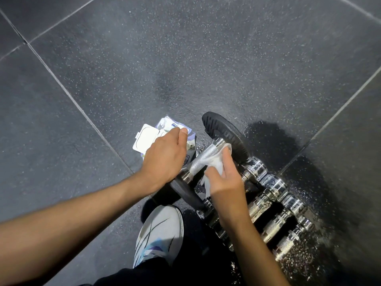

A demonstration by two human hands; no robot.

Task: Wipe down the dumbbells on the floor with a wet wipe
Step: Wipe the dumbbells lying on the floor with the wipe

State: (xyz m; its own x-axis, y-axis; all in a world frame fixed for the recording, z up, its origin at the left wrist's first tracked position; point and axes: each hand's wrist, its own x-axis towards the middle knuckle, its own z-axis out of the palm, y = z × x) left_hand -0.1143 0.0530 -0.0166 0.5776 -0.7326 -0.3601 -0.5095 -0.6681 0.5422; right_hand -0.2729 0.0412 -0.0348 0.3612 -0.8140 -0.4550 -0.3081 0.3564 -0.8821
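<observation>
Two hands over dark rubber floor (185, 58). White wipes pack (147, 138) w/ open flip lid lies left; L hand (165, 155) over it, fingers curled, grip unclear. R hand (226, 182) pinches crumpled white wet wipe (214, 162) onto knurled steel handle (199, 161) of black-plated dumbbell (226, 133); chrome dumbbells (274, 203) right.

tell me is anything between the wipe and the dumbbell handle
Nothing visible. The right hand holds the wet wipe straight against the dumbbell handle; the left hand is off to the side, above the wipes pack.

Dark grey speckled floor (185, 48); white wet wipe (214, 162); black-plated dumbbell (226, 133), knurled silver bar; chrome dumbbells (274, 219); white shoe (160, 232), blue-purple accents.
</observation>
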